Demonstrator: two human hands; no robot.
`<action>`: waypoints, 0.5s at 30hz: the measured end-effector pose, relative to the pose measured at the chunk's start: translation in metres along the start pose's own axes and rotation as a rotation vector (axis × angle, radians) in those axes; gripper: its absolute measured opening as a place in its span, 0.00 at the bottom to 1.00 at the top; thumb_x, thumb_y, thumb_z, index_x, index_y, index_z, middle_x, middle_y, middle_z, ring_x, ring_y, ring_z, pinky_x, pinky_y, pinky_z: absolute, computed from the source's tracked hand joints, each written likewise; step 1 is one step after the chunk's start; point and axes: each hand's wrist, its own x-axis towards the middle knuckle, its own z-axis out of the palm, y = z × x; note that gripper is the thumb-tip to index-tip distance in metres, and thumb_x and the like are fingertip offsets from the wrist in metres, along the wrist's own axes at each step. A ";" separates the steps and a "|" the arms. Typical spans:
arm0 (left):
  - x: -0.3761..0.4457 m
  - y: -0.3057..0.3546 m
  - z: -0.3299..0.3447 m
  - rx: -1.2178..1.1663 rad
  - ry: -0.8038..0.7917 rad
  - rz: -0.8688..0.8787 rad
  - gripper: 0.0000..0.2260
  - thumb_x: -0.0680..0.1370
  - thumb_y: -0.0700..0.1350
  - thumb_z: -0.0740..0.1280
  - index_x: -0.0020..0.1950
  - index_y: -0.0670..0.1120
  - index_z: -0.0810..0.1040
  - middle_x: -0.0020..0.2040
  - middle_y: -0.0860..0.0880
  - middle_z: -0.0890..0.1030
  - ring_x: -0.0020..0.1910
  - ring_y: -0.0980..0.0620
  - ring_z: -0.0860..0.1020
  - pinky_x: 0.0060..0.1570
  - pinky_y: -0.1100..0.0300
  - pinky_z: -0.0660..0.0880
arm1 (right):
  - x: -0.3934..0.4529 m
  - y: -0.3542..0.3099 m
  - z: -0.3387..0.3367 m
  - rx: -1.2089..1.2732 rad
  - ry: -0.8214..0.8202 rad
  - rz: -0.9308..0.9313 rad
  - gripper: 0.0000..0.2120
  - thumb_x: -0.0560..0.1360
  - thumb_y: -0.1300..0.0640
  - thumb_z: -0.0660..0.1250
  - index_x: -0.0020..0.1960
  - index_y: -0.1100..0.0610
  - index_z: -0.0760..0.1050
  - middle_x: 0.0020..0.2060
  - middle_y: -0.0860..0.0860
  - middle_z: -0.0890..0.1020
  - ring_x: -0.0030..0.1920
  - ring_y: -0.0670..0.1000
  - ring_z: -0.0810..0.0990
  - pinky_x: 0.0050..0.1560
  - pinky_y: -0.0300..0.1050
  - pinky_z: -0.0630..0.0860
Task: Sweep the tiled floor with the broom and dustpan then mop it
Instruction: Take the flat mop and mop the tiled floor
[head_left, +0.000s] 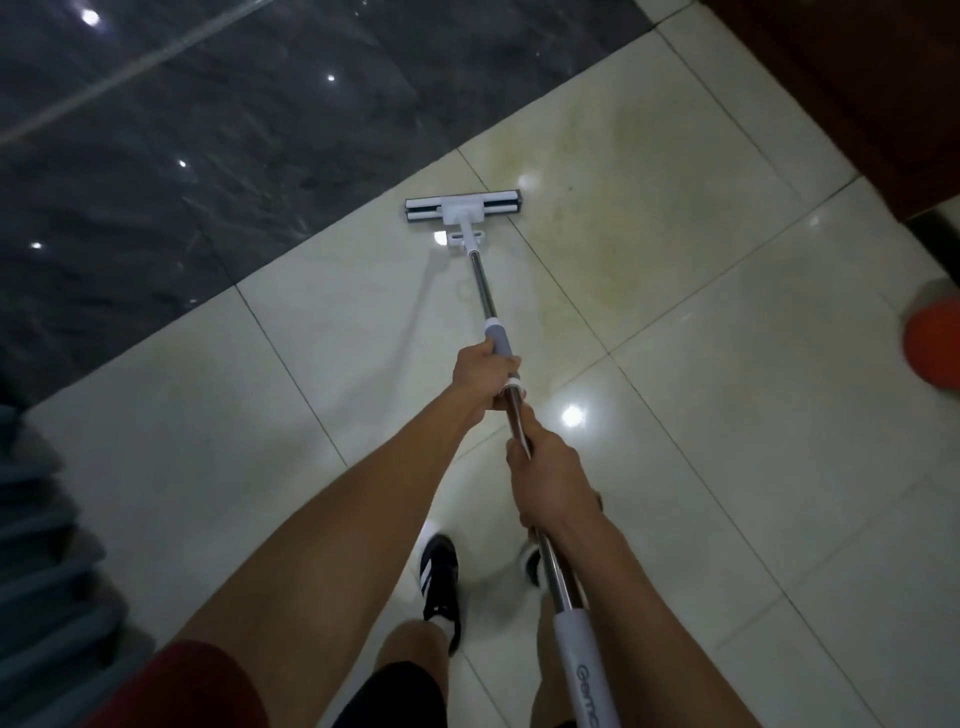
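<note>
Head view, looking down my own arms. Both hands on the mop pole (480, 280), one ahead of the other. My left hand (480, 371) is the forward one, fingers wrapped round the grey collar where the pole's sections join. My right hand (545, 480) grips the bare metal further back toward my body, fingers curled tight round it, knuckles up. Neither hand has any slack in it.

Mop head (462, 208) lies flat on the pale floor tiles (727, 415), well out in front of me, its long edge square across the pole. It sits just short of where the cream tiles meet the dark glossy slab (182, 156). White grip sleeve (584, 670) at the near end of the pole runs past my right forearm (lettering on it, partly cut off by the frame edge).

Yellowish patch on the tile just right of the mop head. Ceiling lights show as bright spots on the floor. My black shoe with white stripes (440, 571) stands under my arms. Orange round thing (935, 348) at the right edge, blurred. Dark wooden furniture (857, 78) upper right.
</note>
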 end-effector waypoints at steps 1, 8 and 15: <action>0.011 0.012 0.005 -0.002 0.016 0.005 0.08 0.77 0.39 0.73 0.55 0.43 0.79 0.47 0.38 0.82 0.34 0.42 0.82 0.44 0.38 0.84 | 0.013 -0.008 -0.009 -0.017 -0.007 -0.001 0.23 0.85 0.55 0.56 0.79 0.46 0.59 0.43 0.55 0.80 0.35 0.50 0.80 0.39 0.48 0.83; 0.096 0.116 0.045 -0.132 0.137 0.024 0.03 0.78 0.38 0.72 0.50 0.41 0.80 0.40 0.40 0.81 0.26 0.47 0.81 0.42 0.40 0.84 | 0.126 -0.065 -0.088 -0.078 -0.081 -0.093 0.22 0.84 0.55 0.56 0.78 0.48 0.60 0.43 0.55 0.80 0.38 0.54 0.82 0.42 0.55 0.84; 0.145 0.210 0.095 -0.208 0.196 0.060 0.10 0.79 0.38 0.71 0.60 0.37 0.79 0.45 0.38 0.81 0.31 0.45 0.81 0.40 0.47 0.85 | 0.216 -0.110 -0.184 -0.114 -0.178 -0.142 0.21 0.85 0.56 0.56 0.77 0.52 0.61 0.47 0.58 0.80 0.35 0.54 0.81 0.32 0.47 0.80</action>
